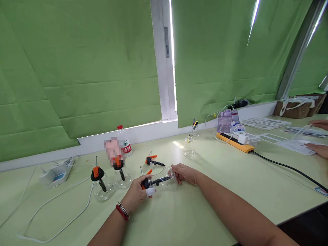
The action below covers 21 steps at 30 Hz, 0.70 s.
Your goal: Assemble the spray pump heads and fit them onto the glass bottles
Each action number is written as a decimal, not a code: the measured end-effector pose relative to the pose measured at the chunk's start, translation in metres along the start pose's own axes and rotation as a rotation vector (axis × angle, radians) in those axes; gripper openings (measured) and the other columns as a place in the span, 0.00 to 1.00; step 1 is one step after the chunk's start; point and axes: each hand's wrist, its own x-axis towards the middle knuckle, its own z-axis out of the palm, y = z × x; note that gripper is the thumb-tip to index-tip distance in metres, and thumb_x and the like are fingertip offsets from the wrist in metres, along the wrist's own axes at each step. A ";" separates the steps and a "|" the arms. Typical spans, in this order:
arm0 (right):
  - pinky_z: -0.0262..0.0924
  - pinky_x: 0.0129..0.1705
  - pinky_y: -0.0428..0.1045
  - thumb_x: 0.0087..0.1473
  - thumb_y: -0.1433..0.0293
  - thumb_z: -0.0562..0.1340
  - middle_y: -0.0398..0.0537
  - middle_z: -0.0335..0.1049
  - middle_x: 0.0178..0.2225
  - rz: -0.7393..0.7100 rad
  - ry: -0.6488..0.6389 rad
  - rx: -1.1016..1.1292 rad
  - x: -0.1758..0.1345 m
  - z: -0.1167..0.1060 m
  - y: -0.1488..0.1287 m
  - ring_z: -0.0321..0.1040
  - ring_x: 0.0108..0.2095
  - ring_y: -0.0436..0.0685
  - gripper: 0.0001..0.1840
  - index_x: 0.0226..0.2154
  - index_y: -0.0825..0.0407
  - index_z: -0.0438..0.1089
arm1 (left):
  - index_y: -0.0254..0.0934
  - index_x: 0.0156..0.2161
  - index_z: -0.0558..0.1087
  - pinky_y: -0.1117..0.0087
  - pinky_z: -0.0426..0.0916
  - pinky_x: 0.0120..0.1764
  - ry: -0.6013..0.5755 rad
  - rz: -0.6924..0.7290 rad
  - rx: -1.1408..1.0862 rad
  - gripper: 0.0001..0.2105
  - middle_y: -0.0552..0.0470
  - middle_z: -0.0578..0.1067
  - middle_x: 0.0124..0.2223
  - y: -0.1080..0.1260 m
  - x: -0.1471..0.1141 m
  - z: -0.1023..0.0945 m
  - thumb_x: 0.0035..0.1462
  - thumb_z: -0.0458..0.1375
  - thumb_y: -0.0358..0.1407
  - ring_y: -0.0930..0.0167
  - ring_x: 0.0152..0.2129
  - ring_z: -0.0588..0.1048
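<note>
My left hand (139,192), a white wrap on one finger, grips a black pump head (146,183) with an orange lever. Its dark tube points right, into a clear bottle (167,182) held on its side. At the bottle's far right end, the fingers of my right hand (185,173) are closed around the clear wall. Just behind lies a loose pump head (153,161), also black and orange. To the left stand two clear bottles fitted with such heads, a nearer bottle (105,194) and a farther bottle (123,181); the farther one's top is partly pixelated.
A clear bottle (189,150) and a smaller jar (195,131) stand behind my right hand. Further right are an orange power strip (235,142) with a black cord and a purple bottle (224,122). Left are a red-capped water bottle (127,147) and white cables. Another person's hands (317,149) work over papers.
</note>
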 end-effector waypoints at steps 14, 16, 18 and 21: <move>0.63 0.30 0.47 0.43 0.63 0.70 0.51 0.67 0.42 -0.040 -0.113 0.065 -0.013 -0.005 -0.012 0.66 0.26 0.47 0.36 0.54 0.50 0.59 | 0.33 0.44 0.70 0.71 0.68 0.25 0.033 0.003 0.002 0.27 0.58 0.67 0.30 -0.003 0.003 -0.002 0.34 0.69 0.35 0.77 0.18 0.68; 0.62 0.28 0.46 0.43 0.63 0.69 0.50 0.68 0.40 -0.026 -0.116 0.075 -0.011 -0.005 -0.010 0.67 0.26 0.48 0.36 0.54 0.50 0.59 | 0.33 0.43 0.70 0.71 0.67 0.25 0.027 0.004 0.005 0.26 0.58 0.68 0.30 -0.004 0.003 -0.003 0.34 0.68 0.34 0.77 0.18 0.68; 0.61 0.25 0.45 0.43 0.61 0.69 0.50 0.68 0.38 -0.013 -0.114 0.082 -0.010 -0.005 -0.009 0.67 0.24 0.48 0.35 0.53 0.52 0.60 | 0.33 0.43 0.70 0.71 0.67 0.25 0.019 0.006 0.006 0.26 0.58 0.68 0.30 -0.005 0.003 -0.003 0.35 0.68 0.34 0.77 0.18 0.68; 0.59 0.22 0.44 0.44 0.59 0.68 0.48 0.69 0.34 0.000 -0.117 0.087 -0.009 -0.004 -0.008 0.67 0.22 0.48 0.33 0.50 0.54 0.61 | 0.33 0.43 0.71 0.71 0.67 0.25 0.009 0.008 0.005 0.26 0.58 0.68 0.30 -0.005 0.003 -0.003 0.35 0.68 0.35 0.77 0.18 0.68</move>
